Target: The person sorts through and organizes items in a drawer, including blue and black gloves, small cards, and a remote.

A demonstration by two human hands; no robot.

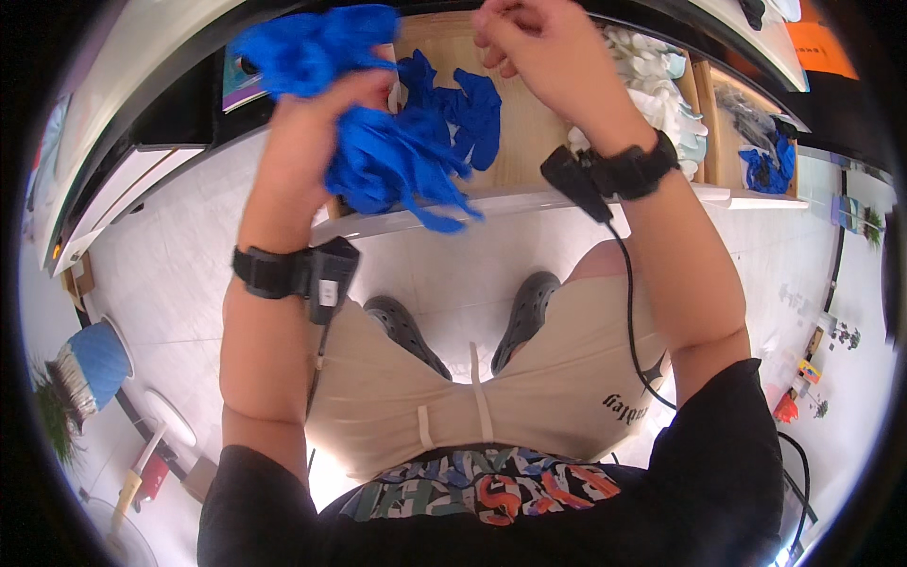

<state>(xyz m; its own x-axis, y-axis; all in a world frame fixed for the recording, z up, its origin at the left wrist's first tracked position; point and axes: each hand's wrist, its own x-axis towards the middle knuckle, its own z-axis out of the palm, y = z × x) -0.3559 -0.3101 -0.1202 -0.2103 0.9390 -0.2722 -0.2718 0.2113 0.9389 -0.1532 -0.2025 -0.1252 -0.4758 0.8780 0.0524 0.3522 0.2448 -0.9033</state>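
Observation:
My left hand is closed around a crumpled bunch of blue gloves, probably disposable ones, above the left part of an open wooden drawer. Part of the bunch sticks out beyond the hand and part hangs below it, its glove fingers dangling over the drawer's front edge. More blue gloves lie loose on the drawer bottom, just right of the bunch. My right hand is over the drawer's far middle, its fingers loosely curled and slightly apart, with nothing visible in them. Motion blurs the left hand somewhat.
White gloves are heaped in the drawer's right part. Past a wooden divider, a narrow compartment holds a blue glove and clear plastic. Wrist straps with black devices and cables sit on both my arms. A stool with blue covering stands at left.

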